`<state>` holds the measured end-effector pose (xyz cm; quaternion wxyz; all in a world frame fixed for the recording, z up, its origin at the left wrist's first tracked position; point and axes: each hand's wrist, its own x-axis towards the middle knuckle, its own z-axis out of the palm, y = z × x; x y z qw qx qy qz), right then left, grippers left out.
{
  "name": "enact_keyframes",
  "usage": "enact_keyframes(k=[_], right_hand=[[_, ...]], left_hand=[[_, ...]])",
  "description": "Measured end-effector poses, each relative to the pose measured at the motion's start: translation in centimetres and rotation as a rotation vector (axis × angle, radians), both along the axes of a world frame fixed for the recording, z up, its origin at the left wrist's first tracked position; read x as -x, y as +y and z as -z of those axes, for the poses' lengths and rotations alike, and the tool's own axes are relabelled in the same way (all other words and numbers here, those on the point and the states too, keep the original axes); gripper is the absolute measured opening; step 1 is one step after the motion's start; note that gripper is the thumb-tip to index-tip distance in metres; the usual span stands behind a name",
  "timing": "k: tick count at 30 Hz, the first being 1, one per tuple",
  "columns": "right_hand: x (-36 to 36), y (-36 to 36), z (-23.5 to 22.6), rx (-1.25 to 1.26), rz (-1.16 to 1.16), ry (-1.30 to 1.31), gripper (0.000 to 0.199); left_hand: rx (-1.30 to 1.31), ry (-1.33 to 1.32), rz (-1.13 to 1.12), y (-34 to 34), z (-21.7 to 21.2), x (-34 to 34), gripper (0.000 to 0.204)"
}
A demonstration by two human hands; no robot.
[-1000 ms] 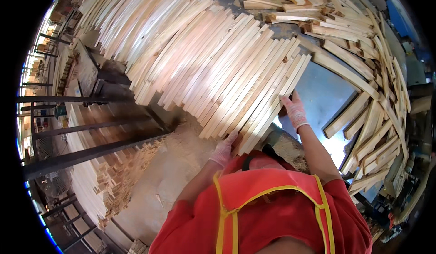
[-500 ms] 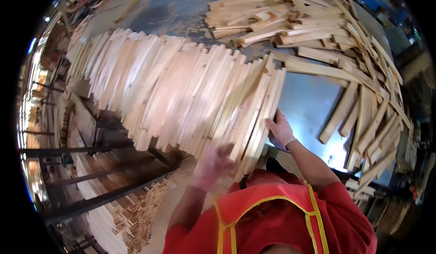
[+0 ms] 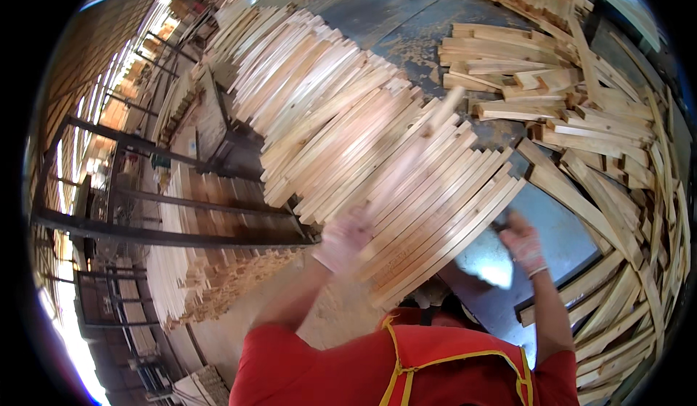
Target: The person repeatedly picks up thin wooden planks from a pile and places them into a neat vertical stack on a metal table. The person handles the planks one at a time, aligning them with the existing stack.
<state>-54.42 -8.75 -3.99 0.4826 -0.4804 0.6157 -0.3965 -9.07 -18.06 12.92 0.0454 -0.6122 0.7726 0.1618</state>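
A long row of pale wooden slats (image 3: 327, 116) lies side by side across a blue metal table (image 3: 570, 224). My left hand (image 3: 341, 240), gloved and blurred by motion, is shut on one slat (image 3: 428, 126) that tilts up over the near end of the row. Gloved as well, my right hand (image 3: 524, 243) rests on the table against the outermost slat at the row's right edge, with its fingers spread.
A loose heap of short wooden pieces (image 3: 581, 116) covers the table's right and far side. Below the table on the left stand stacked slats (image 3: 210, 261) inside a dark metal rack (image 3: 145, 232). More timber stacks line the far left.
My left hand has come up from the row's near edge and swung a slat over the row. My right hand slid down the outermost slat toward me.
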Motion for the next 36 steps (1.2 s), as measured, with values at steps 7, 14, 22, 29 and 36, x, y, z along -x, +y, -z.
enact_keyframes(k=[7,14,22,29,36], right_hand=[[12.5,-4.3,-8.9,-0.045,-0.128,1.482,0.086],[14.8,-4.9,-2.1,0.044,0.119,1.01,0.089],[-10.8,3.3,-5.6,-0.486,0.241,-0.367,0.072],[-18.3,3.0,-4.1,-0.351,0.467,-0.28,0.059],[-18.9,3.4,-4.7,-0.319,0.457,-0.305,0.06]], left_hand=[[0.209,-0.433,-0.376,-8.3,1.7,-10.0,0.064],[0.615,-0.182,-0.522,-3.5,6.1,-13.3,0.067],[-0.636,0.85,-0.969,19.8,13.2,-7.9,0.059],[-0.993,1.529,-1.245,16.6,11.2,-2.0,0.04],[-0.768,1.346,-0.603,18.0,10.6,-5.3,0.045]])
